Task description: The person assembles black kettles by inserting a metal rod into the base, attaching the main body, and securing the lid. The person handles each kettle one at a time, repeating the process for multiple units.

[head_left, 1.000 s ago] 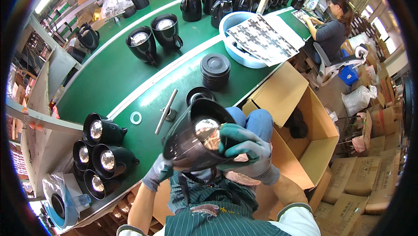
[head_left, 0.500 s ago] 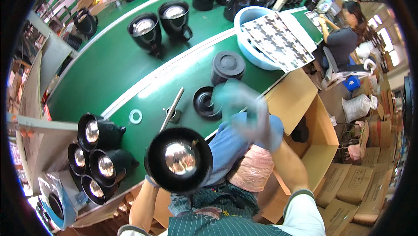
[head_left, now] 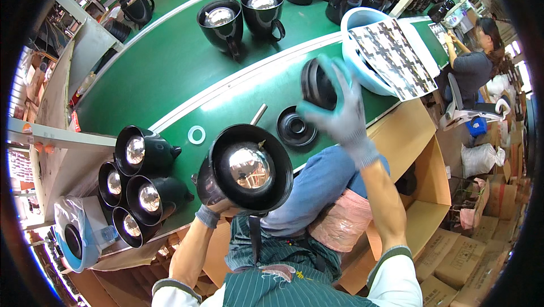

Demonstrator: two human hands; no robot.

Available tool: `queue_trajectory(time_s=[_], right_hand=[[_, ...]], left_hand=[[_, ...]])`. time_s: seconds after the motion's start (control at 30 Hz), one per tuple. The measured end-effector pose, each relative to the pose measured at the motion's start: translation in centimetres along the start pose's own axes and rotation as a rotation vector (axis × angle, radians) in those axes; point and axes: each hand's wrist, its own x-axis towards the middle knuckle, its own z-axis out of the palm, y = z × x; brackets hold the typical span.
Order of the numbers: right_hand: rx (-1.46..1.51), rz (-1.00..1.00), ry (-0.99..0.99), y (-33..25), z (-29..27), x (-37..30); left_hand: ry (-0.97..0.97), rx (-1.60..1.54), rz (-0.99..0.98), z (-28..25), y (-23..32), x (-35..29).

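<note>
My gloved left hand (head_left: 212, 214) grips a black jug body (head_left: 203, 182) from below. The jug is tilted, its wide mouth facing up and showing a shiny silver dome inside. On the green bench, my gloved right hand (head_left: 341, 106) has its thumb and fingers spread around the rim of a black ribbed round part (head_left: 317, 84), which leans toward the palm. Left of that hand lies a black round cap with a raised ring (head_left: 297, 126). A metal rod (head_left: 259, 115) pokes up behind the jug, its lower end hidden. A pale ring (head_left: 196, 134) rests farther left.
Several black jugs (head_left: 148, 198) lie grouped at the bench's left edge. Two more (head_left: 221, 20) stand beyond the white rail (head_left: 226, 87). A blue basin (head_left: 350, 60) holds patterned sheets. An open carton (head_left: 433, 154) is at my right. Another person (head_left: 473, 72) sits at far right.
My right hand has come over the black ribbed round part, which now leans where it stood upright. The jug in my left hand has tipped sideways. The whole view has shifted.
</note>
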Motion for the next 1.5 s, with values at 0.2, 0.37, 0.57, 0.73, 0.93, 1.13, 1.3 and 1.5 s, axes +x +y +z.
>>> queue_trajectory(time_s=[0.2,0.37,0.57,0.73,0.93,1.13,1.3,1.5], right_hand=[[0.469,-0.142,-0.187,-8.5,-0.5,-9.3],[0.486,-0.277,-0.081,-8.3,-1.8,-13.0],[0.330,-0.447,-0.108,-10.9,-4.4,-14.6],[0.342,-0.448,-0.009,-11.0,-2.6,-16.1],[0.512,-0.390,-0.165,-13.6,-2.1,-15.5],[0.911,0.110,-0.378,-11.7,0.6,-15.4],[1.072,0.313,-0.288,-10.4,1.0,-15.6],[0.495,-0.052,0.012,-14.0,-2.7,-17.6]], left_hand=[[-0.078,0.029,0.050,-1.6,-0.6,-0.3],[-0.191,-0.097,-0.092,-1.4,2.3,-1.9],[-0.555,0.198,-0.160,3.6,12.1,-1.6],[-0.569,0.267,-0.158,3.0,13.9,-2.8],[-0.347,0.045,-0.259,1.5,11.6,-7.3],[0.379,-0.730,-0.481,0.3,7.2,-9.6],[0.260,-0.537,-0.046,0.1,3.5,-8.8],[-0.166,0.379,0.303,3.8,11.2,-4.9]])
